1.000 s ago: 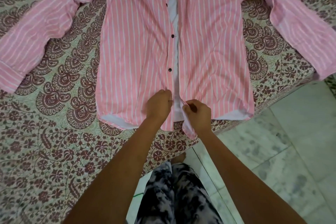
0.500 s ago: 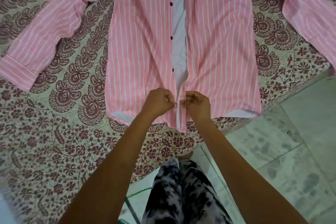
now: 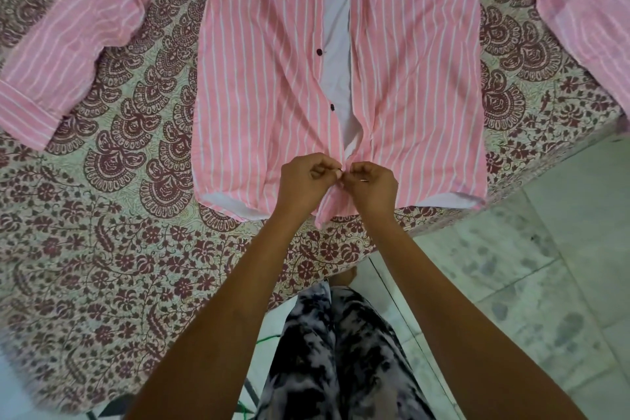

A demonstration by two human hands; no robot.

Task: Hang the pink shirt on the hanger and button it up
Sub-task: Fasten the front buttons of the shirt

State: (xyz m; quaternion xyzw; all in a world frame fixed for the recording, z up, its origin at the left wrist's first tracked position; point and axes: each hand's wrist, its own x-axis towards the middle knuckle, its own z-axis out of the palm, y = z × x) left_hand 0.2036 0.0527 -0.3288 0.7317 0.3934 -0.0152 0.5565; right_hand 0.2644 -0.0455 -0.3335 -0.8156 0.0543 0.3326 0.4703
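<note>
Maroon paisley-and-floral printed sheet covers a bed that fills the left and centre of the frame, with pale marbled floor tiles at the lower right. Across the upper half, the pink long-sleeved shirt with thin white stripes lies spread on the sheet, front open, white inside showing. 3 dark round buttons run down its left-of-frame front edge. At centre, near the hem, the left hand and right hand each pinch a front edge with curled fingers, knuckles nearly touching. Black-and-white mottled trousers show at bottom centre.

head view | readable text: none | labels, brands, numbers, signs: none
</note>
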